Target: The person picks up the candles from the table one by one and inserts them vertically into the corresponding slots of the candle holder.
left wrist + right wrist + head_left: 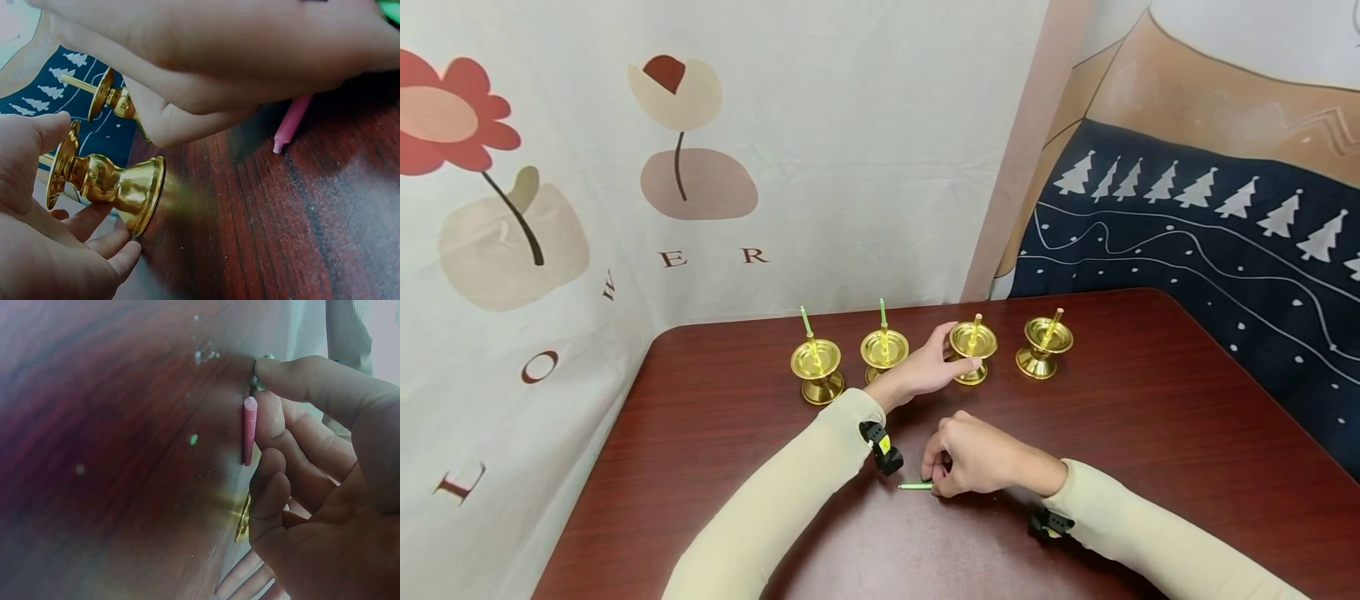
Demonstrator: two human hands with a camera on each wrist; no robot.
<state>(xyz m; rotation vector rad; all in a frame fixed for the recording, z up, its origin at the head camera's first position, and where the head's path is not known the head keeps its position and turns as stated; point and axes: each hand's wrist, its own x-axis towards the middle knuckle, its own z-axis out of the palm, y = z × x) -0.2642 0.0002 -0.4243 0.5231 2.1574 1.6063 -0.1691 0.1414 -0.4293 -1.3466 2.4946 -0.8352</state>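
My left hand [927, 368] holds a brass candle holder [970, 377], second from the right in the row. In the left wrist view, its thumb is at the dish rim and its fingers reach behind the stem and base [139, 190]. Closer to me, my right hand [983, 454] pinches one end of a thin green candle [913, 486] low over the table. A pink candle [249, 431] lies beside the right fingers; the hand hides it in the head view. The held candle is mostly covered in the right wrist view.
Two brass holders at the left bear green candles [806, 321] [883, 312]. At the far right stands another brass holder [1037, 363] with a bare brass tube. Green crumbs [194, 439] dot the red-brown table [700, 433]. Printed cloth [850, 167] hangs behind.
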